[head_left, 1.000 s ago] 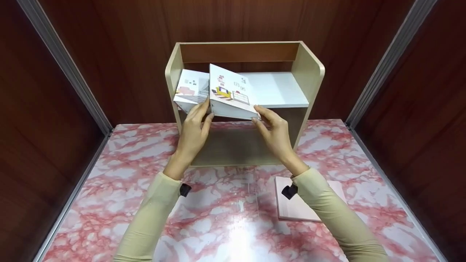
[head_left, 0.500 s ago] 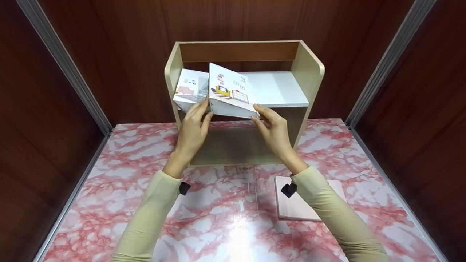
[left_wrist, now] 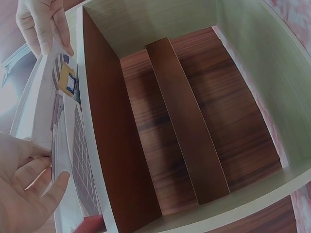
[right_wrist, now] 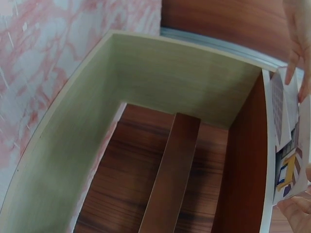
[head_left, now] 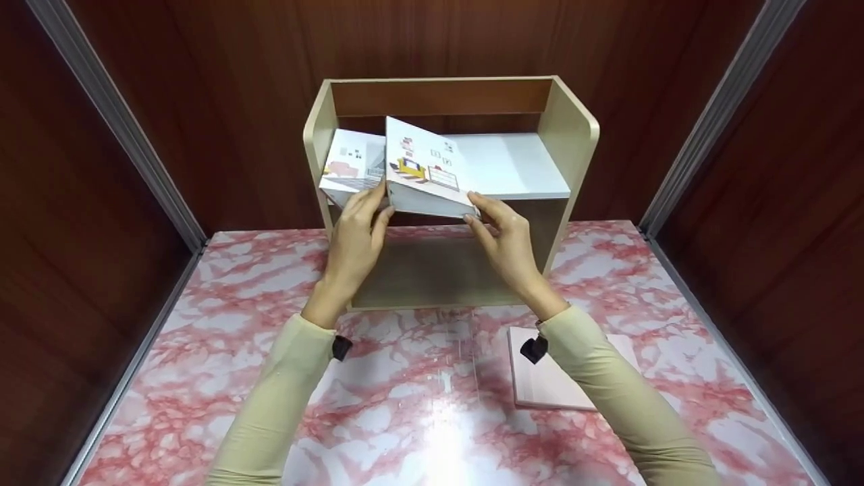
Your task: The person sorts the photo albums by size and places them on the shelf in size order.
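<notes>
A thick white book [head_left: 428, 158] with a yellow drawing on its cover is held tilted over the upper shelf, its left edge raised. My left hand [head_left: 354, 236] grips its lower left corner between thumb and fingers. At the lower right corner, my right hand [head_left: 507, 239] pinches the book with thumb and fingers. A second white book [head_left: 352, 158] with pink and grey pictures lies at the shelf's left end, partly covered by the first. In the left wrist view the held book [left_wrist: 43, 102] reaches out past the shelf edge, with both hands on it.
The small wooden bookshelf [head_left: 567, 142] has a white upper board [head_left: 509, 165] and an open lower compartment. A pale pink book or stack [head_left: 550, 381] lies on the red-and-white marbled table [head_left: 398, 418], partly under the right forearm. Dark wood panels enclose the sides and back.
Almost nothing differs. The whole scene shifts very slightly in the head view, while both hands keep their hold on the tilted book.
</notes>
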`<action>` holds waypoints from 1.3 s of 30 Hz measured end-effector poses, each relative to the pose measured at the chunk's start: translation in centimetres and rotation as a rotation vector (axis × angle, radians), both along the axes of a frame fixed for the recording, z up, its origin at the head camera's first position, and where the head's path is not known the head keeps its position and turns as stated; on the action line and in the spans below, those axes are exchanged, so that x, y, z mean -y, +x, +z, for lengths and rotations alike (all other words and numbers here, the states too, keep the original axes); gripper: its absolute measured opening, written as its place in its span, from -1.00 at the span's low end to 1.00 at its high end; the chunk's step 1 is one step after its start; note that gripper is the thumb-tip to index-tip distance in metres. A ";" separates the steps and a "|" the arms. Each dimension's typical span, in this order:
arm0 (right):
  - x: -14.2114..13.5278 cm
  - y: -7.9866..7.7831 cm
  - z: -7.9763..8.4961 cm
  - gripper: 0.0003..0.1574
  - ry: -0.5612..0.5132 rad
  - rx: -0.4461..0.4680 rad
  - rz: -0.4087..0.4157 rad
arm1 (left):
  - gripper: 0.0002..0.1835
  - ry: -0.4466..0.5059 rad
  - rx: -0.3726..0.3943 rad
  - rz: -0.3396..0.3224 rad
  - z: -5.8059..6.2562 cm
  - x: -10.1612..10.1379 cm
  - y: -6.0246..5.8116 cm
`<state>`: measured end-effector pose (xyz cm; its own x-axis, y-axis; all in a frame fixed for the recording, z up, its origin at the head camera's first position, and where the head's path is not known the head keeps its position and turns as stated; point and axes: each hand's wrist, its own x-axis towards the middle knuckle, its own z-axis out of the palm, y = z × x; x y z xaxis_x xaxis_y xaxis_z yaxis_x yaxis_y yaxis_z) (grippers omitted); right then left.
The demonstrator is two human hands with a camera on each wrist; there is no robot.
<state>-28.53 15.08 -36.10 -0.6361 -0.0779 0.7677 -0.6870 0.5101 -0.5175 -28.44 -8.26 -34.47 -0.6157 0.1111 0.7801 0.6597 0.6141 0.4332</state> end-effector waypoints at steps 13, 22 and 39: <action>0.1 -0.4 -0.1 -0.56 0.019 -0.019 -0.009 | -0.57 -0.018 -0.020 0.026 -0.1 0.1 -0.2; 0.0 -0.5 0.0 -0.56 0.034 -0.015 -0.023 | -0.57 -0.040 -0.030 0.042 0.0 0.0 -0.4; 0.0 -1.1 0.2 -0.55 0.043 -0.018 -0.038 | -0.60 -0.033 -0.048 0.072 0.1 -0.2 -0.8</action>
<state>-29.61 15.09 -35.92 -0.6251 -0.0872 0.7757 -0.6761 0.5571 -0.4822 -29.26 -8.09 -34.42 -0.5848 0.0940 0.8057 0.6331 0.6739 0.3808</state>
